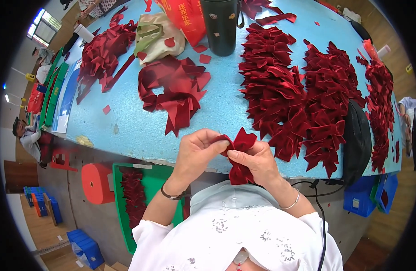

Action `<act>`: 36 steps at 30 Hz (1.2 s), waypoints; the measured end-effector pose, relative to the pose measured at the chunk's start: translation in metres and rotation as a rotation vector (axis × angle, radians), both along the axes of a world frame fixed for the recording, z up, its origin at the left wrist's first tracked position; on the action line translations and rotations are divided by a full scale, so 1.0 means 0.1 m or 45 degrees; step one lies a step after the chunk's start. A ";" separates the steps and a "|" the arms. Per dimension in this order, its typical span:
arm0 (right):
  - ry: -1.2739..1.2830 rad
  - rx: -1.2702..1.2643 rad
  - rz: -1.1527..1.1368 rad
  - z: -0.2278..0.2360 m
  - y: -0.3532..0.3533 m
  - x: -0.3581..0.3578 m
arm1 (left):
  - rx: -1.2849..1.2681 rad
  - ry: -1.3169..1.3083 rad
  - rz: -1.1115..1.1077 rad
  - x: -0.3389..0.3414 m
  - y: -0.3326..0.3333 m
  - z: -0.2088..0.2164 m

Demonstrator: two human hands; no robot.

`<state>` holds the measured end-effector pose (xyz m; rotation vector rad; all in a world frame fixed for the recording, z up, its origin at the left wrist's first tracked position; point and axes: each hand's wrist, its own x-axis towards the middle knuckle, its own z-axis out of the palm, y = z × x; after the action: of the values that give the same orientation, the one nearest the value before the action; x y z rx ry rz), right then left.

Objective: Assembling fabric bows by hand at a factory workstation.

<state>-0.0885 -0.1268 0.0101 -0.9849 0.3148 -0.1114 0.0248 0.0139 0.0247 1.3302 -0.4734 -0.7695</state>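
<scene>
Just in front of the blue table's near edge, both hands pinch one dark red velvet bow [241, 173]. My left hand [196, 151] grips its left loop between thumb and fingertips. On the other side my right hand [257, 162] holds it near the middle, thumb on top. One loop points up and a tail hangs below. Beyond the hands lies a loose heap of red velvet ribbon strips [172, 86]. To the right, finished-looking bows are laid overlapping in a long row [269, 77], with another row of bows [323, 108] beside it.
The blue table [126, 135] holds a black tumbler [220, 27], a cream cloth bag [160, 38], a ribbon pile [106, 54] and a black bag [357, 142]. A green crate [147, 180] stands below at left, next to a red roll [97, 183]. A black cable [323, 217] hangs at right.
</scene>
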 end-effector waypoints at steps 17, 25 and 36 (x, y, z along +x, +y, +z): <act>-0.025 -0.271 0.130 -0.06 -0.07 -0.03 | 0.241 -0.460 0.179 -0.10 -0.09 -0.08; -0.059 -0.270 0.016 -0.13 -0.05 -0.02 | 0.243 -0.106 -0.161 0.03 -0.08 0.06; -0.312 -0.714 0.071 -0.14 -0.04 -0.06 | 0.292 -0.033 -0.536 0.19 -0.17 0.27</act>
<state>-0.0944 -0.1309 -0.0044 -1.5175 0.0246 -0.2774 0.0434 -0.0030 0.0515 1.4739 -0.7152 -1.1827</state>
